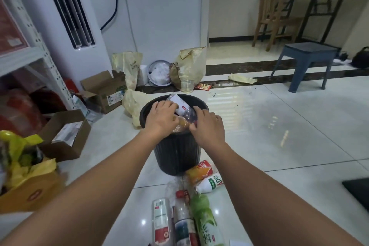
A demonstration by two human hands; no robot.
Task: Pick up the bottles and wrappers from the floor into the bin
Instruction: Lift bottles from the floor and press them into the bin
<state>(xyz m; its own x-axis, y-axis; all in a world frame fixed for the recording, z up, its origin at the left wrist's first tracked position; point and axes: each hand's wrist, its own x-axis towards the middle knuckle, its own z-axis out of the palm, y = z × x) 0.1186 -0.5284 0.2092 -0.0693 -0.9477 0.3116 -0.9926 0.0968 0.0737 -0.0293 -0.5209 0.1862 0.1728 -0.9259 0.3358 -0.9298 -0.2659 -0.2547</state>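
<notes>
**Both hands on a bottle at the bin's mouth**

A clear bottle with a white label [180, 106] lies slanted across the open top of the black ribbed bin [177, 152], its upper end poking above the far rim. The left hand [161, 118] has its fingers [167, 104] curled over the labelled part. The right hand [207, 126] pinches the bottle's clear lower end between forefinger and thumb. An amber bottle [182, 124] shows just beneath, between the two hands, inside the bin.

On the floor in front of the bin lies a cluster of bottles touching one another: an orange-labelled bottle [199, 171], a white bottle with green lettering [211, 182], a green tea bottle [205, 223], a red-capped clear bottle [183, 215] and a red-and-white-labelled bottle [160, 219].

Beyond the bin, a red wrapper [202, 86] and a pale yellow wrapper [242, 79] lie on the dark floor strip. A blue stool [307, 62] stands to the right, and open cardboard boxes [105, 92] sit to the left.
</notes>
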